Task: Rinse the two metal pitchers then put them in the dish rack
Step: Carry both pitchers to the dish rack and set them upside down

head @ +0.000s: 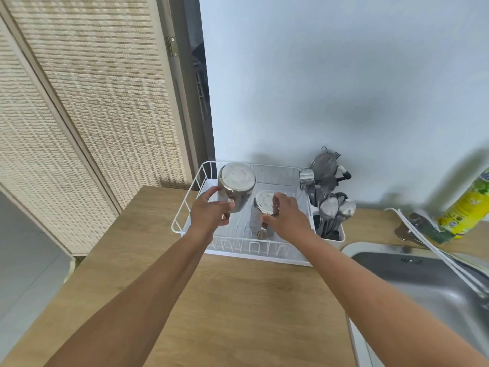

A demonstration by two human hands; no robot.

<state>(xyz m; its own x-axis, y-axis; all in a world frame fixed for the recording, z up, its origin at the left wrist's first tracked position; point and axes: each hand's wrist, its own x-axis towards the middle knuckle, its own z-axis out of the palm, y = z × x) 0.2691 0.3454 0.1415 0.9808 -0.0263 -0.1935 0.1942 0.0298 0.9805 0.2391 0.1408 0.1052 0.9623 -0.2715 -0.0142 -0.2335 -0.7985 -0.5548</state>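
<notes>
Room: pale wall (344, 75) behind, woven screen (79, 102) to my left.
Bench: wooden bench (238, 300), with a steel sink (423, 287) at its right edge.
Dish rack: white wire dish rack (185, 207) at the bench's back edge, cutlery holder (330, 221) on its right side.
Left hand: my left hand (209, 213) is clamped on the large pitcher (236, 185), upside down over the rack's back-left corner.
Right hand: my right hand (287, 218) is loosely curled, fingers part open, touching the small pitcher (262, 210), inverted mid-rack.
</notes>
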